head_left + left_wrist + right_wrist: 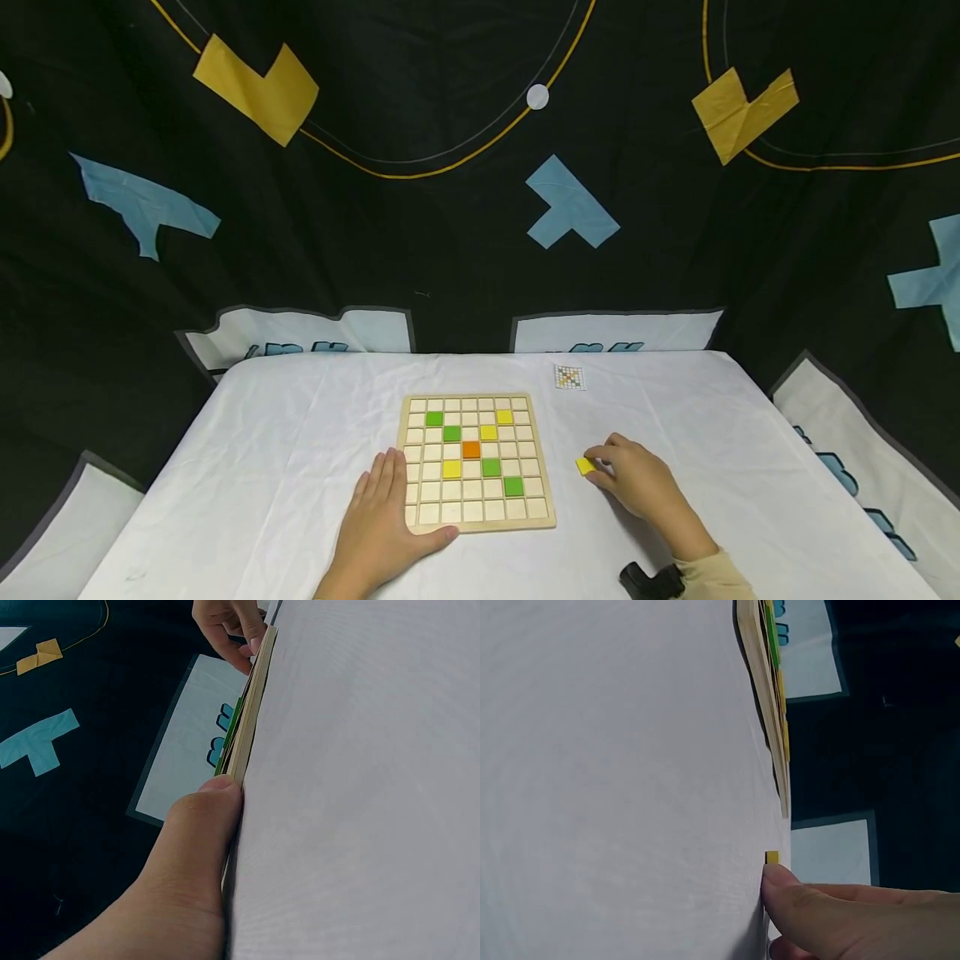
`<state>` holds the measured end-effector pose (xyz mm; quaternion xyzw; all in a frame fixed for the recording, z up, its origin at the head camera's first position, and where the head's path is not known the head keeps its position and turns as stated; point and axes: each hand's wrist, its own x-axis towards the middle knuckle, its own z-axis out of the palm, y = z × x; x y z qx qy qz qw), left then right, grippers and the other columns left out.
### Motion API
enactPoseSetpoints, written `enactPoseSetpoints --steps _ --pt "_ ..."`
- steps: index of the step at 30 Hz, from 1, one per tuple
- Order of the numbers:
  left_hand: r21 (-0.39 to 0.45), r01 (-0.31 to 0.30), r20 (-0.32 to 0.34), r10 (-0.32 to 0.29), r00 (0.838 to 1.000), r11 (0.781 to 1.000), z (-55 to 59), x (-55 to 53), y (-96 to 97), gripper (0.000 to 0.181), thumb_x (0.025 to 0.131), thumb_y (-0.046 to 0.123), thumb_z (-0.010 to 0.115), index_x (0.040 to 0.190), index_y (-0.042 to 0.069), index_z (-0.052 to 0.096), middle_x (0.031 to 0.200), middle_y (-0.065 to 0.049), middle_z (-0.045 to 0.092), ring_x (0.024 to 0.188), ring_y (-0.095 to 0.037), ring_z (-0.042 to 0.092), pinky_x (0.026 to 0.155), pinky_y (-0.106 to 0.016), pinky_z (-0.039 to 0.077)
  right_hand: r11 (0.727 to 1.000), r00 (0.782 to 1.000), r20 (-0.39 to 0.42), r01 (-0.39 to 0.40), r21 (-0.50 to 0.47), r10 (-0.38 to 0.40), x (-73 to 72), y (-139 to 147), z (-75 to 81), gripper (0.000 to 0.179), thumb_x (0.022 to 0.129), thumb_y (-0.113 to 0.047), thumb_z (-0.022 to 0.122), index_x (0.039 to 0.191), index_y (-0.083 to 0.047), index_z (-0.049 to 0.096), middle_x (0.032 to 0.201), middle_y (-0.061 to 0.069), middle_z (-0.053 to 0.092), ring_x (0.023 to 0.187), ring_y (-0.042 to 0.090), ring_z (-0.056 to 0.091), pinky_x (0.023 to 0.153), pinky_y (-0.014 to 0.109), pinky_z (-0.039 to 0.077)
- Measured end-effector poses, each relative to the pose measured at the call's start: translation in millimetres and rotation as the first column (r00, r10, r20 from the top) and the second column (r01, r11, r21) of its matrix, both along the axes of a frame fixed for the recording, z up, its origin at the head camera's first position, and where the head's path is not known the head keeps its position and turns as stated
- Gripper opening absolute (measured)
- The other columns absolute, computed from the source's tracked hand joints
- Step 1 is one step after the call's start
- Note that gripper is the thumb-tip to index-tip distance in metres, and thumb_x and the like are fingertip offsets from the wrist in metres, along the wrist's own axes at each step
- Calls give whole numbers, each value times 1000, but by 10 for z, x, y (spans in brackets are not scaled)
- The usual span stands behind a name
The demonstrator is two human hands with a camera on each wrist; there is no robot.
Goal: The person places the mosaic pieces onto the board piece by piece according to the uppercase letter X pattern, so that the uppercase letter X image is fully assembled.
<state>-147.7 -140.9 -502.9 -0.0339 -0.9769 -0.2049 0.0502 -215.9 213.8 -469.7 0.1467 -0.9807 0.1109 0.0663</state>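
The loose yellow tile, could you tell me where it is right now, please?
In the head view, the yellow tile lies on the white tablecloth to the right of the wooden board, at the fingertips of the right hand.

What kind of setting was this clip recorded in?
Probably a staged recording booth, not a home. A table under a white cloth is walled in by a black printed backdrop. On it lie a wooden grid board and a small pattern card; the right hand pinches a yellow tile.
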Motion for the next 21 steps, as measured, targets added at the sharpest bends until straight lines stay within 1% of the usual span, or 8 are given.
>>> enactPoseSetpoints --steps 3,7,10,12,15,21 --pt "-6 2 -5 -2 1000 1000 -3 0 -4 138 64 92 56 155 -6 20 164 -21 19 153 -38 18 123 -54 17 1000 1000 -11 -4 -7 4 -1 -32 3 23 81 -29 81 99 -15 74 82 -7 58 72 8 55 63 29 49" --pt "-10 3 -17 -3 1000 1000 -15 -2 -9 138 64 92 56 155 -6 20 164 -21 20 153 -38 19 123 -54 17 999 1000 9 6 -39 -5 -15 -129 14 22 84 -32 78 94 -15 69 77 -9 51 67 6 44 60 27 41" --pt "-7 2 -23 -2 1000 1000 -23 -4 -14 138 64 93 56 155 -6 21 164 -21 20 153 -38 20 123 -54 18 997 1000 26 0 -75 2 -17 -266 30 22 87 -36 76 94 -17 67 76 -11 49 67 5 43 60 25 39" --pt "-4 1 -23 -1 1000 1000 -26 -4 -17 138 64 93 56 155 -5 21 164 -21 20 153 -38 19 123 -54 18 995 999 28 -27 -93 29 -6 -384 47 22 88 -37 74 94 -17 67 76 -11 50 67 4 43 59 24 38" --pt "0 0 -23 0 1000 1000 -26 -6 -17 138 64 93 56 155 -5 22 164 -22 21 153 -38 19 123 -54 18 991 996 21 -89 -103 92 15 -584 63 23 89 -39 72 95 -17 67 78 -12 51 67 4 44 58 23 38" --pt "4 0 -27 0 1000 1000 -8 -5 -7 137 65 92 56 154 -6 23 163 -23 23 152 -39 20 122 -55 19 971 976 4 -218 -101 220 50 -1008 69 27 91 -42 70 101 -17 69 78 -14 52 65 2 44 57 19 38"
